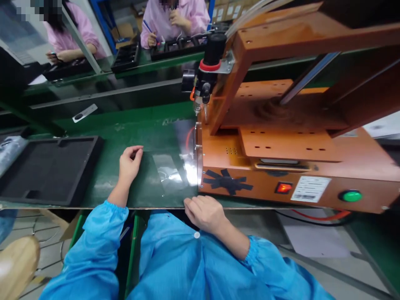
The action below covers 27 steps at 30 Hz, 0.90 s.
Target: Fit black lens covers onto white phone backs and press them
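My left hand (pixel 130 163) rests on the green mat (pixel 118 129), its fingers curled together; whether anything is in them is hidden. My right hand (pixel 204 212) lies at the table's front edge with its fingers bent, and what is under them cannot be seen. Between the hands, a clear plastic film (pixel 167 170) lies flat on the mat. An orange press machine (pixel 223 160) stands just beyond my right hand, with a lit red switch (pixel 283 188) and a green button (pixel 350 196) on its front. To the left of my left hand sits a black foam tray (pixel 53 166).
A small silver plate with a dark oval (pixel 85 113) lies at the back left. A black regulator (pixel 208 66) hangs on the machine's left side. Across the bench, two people in pink (pixel 190 16) work over black trays (pixel 126 56). A wooden stool (pixel 18 260) stands at lower left.
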Each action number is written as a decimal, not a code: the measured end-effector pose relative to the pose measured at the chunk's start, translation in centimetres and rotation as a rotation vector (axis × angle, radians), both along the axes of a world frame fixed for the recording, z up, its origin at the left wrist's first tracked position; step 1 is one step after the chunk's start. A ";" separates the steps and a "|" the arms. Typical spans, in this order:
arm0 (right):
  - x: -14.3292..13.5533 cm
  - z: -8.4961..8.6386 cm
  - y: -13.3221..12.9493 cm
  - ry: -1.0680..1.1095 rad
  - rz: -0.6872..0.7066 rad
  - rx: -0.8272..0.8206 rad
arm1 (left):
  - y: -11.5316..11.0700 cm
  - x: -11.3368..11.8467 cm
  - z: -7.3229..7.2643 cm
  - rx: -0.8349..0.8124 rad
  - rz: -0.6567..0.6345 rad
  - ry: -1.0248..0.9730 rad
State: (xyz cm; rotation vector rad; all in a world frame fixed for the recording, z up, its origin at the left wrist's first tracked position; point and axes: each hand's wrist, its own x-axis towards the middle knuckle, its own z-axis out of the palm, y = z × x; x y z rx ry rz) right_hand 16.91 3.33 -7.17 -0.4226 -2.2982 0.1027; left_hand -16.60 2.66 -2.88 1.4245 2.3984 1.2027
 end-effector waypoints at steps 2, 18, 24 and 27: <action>0.0 1.0 0.0 -0.067 0.048 -0.103 | -0.8 1.6 0.4 -0.060 -0.218 0.065; -11.7 3.0 4.5 -0.282 -0.180 -0.274 | -0.8 -1.4 0.9 -0.263 -0.798 -0.005; -11.5 3.5 4.4 -0.133 -0.115 -0.276 | -0.6 -0.1 -0.5 -0.108 -0.652 -0.053; -12.1 3.8 4.6 -0.139 -0.087 -0.234 | -0.6 0.0 -0.7 -0.090 -0.669 -0.057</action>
